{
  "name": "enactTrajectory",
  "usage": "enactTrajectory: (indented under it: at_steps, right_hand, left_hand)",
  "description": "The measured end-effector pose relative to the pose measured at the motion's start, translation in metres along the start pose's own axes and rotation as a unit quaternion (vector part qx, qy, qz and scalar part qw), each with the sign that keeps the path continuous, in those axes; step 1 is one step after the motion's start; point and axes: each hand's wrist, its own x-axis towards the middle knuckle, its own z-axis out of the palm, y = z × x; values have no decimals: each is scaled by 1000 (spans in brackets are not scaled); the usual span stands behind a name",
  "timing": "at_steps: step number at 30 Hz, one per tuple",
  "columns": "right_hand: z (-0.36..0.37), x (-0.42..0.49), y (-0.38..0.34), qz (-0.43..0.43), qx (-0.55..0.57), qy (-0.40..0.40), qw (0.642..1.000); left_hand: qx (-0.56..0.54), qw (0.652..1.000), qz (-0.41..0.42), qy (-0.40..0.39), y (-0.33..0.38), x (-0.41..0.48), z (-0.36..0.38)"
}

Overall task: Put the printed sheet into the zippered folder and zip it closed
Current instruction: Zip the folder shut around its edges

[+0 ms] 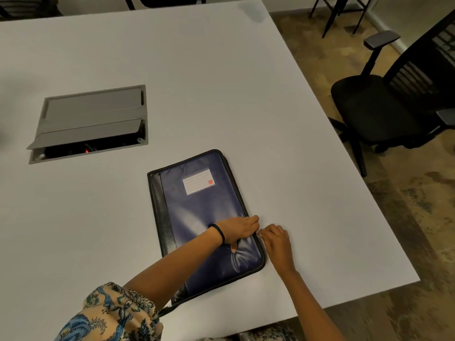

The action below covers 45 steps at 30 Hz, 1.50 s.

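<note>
A dark blue zippered folder [204, 212] with a black spine and a white label lies flat and closed on the white table [221, 94], near its front edge. My left hand [240, 230] presses down on the folder's cover near its right edge, thumb on the cover. My right hand [275, 242] is at the folder's right edge just beside the left hand, fingers pinched at the zipper track; the zipper pull itself is hidden by the fingers. No printed sheet shows anywhere.
A grey cable hatch [91, 121] is set into the table at the left, its flap partly raised. A black office chair [384, 107] stands to the right of the table. More chair legs show at the far edge.
</note>
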Motion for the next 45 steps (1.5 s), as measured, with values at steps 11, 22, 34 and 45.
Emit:
enactTrajectory:
  at_steps: [11,22,34,45]
  right_hand:
    - [6,46,-3,-4,25,-40,999]
    - [14,87,-3,-54,-12,-48,997]
    - [23,142,-16,-79,-56,-11,995]
    - [13,192,-21,-41,-114,-5,993]
  left_hand:
    - [-18,1000,0,10,2,1,2]
    - [25,999,17,-13,-4,5,4]
    - [19,999,44,-13,4,4,15]
    - [39,996,78,-18,21,9,42]
